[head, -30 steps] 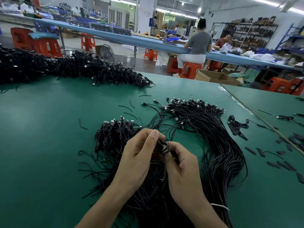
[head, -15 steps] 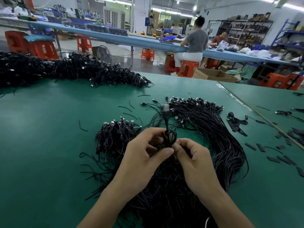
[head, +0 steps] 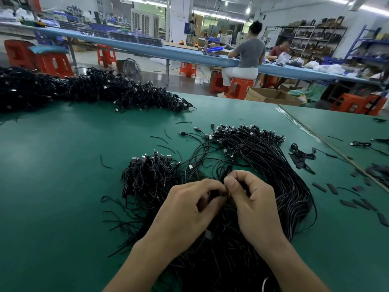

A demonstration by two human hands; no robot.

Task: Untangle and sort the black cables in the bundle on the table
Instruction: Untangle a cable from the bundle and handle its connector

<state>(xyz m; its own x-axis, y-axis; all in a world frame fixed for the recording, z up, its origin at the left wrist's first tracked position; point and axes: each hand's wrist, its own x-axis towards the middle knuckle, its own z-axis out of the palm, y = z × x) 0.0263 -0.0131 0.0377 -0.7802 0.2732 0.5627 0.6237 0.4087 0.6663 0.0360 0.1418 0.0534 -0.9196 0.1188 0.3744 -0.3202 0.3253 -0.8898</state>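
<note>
A long bundle of black cables curves across the green table, its connector ends fanned out at the far side. To its left lies a smaller heap of coiled black cables. My left hand and my right hand meet over the bundle, fingers curled, both pinching one thin black cable that rises between the fingertips. The part of the cable inside the fingers is hidden.
A large pile of black cables runs along the table's far left edge. Short black strips and a loose coiled cable lie at the right. A seam divides off a second green table. People sit at a blue bench behind.
The connector end that stood up above my fingers half a second ago is down now. My hands have closed in together, with the right hand's fingertips now a little higher than the left's.
</note>
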